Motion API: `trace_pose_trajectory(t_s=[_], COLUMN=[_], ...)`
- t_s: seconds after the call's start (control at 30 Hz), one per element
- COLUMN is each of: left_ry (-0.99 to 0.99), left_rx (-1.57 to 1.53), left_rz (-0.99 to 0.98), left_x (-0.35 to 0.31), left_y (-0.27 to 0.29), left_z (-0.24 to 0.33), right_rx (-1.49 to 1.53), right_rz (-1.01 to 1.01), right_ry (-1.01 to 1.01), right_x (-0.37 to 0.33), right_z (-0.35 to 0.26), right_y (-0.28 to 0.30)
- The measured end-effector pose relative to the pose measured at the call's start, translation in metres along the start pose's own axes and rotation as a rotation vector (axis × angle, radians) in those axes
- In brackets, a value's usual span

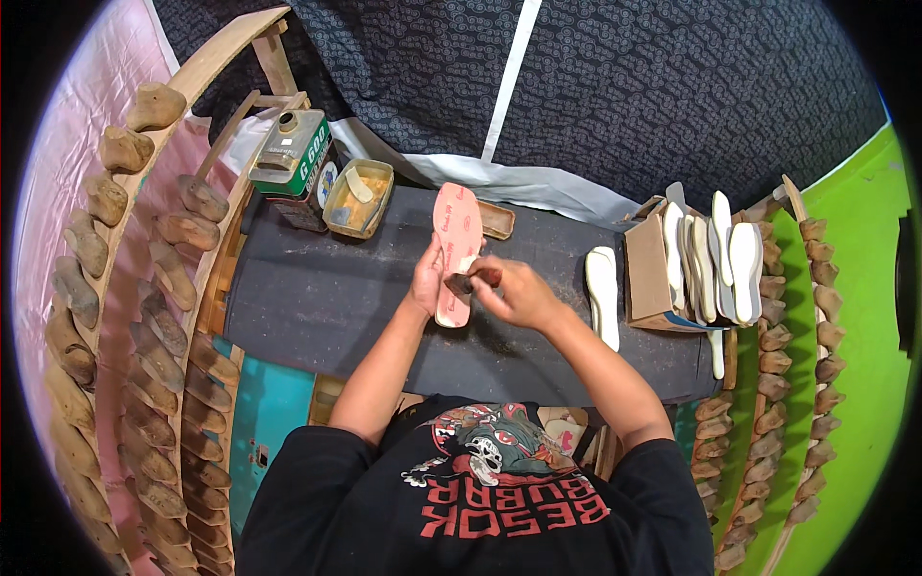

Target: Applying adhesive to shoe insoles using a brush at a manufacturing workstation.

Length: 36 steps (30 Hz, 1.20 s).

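Observation:
My left hand (427,276) grips the edge of a pink shoe insole (459,216), holding it upright above the dark tabletop. Printed marks cover the insole's pink face, and a pale patch shows near its middle. In my right hand (523,293) is a small brush-like tool (461,284) with a dark flat head and a reddish-brown handle. The dark head lies against the lower half of the insole; whether it has bristles is too small to tell. Behind the insole sits a shallow brown tray (497,221), partly hidden.
An open tub (338,219) of yellowish stuff with a pale spatula stands beside a green and black metal can (305,197). White insoles (603,293) lie right of my hands, near a cardboard box (649,269) of more insoles. Racks of wooden shoe lasts (171,269) flank the table (317,307).

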<state>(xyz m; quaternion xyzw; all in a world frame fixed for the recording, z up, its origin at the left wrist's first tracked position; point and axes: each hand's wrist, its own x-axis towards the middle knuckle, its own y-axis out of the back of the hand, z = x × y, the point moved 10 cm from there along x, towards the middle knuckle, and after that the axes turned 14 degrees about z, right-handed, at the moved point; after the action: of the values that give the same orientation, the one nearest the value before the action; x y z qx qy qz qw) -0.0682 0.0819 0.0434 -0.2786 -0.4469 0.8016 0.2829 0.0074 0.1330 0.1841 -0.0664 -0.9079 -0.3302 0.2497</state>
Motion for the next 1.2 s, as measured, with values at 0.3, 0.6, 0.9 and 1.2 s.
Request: trace_pose_trajectory(t_s=[0.3, 0.6, 0.9, 1.2], left_ry=[-0.096, -0.110, -0.169, -0.220], left_rx=[-0.022, 0.024, 0.048, 0.025], left_rz=[0.038, 0.074, 0.114, 0.111], left_x=[0.002, -0.025, -0.029, -0.012], left_y=[0.026, 0.041, 0.044, 0.026], left_z=[0.012, 0.020, 0.032, 0.042], right_rx=[0.083, -0.199, -0.188, 0.148], right_rz=[0.551, 0.380, 0.374, 0.521], right_ry=[-0.446, -0.370, -0.398, -0.383], right_x=[0.010, 0.013, 0.020, 0.033], right_z=[0.159, 0.195, 0.200, 0.128], right_y=[0.059, 0.039, 0.038, 0.060])
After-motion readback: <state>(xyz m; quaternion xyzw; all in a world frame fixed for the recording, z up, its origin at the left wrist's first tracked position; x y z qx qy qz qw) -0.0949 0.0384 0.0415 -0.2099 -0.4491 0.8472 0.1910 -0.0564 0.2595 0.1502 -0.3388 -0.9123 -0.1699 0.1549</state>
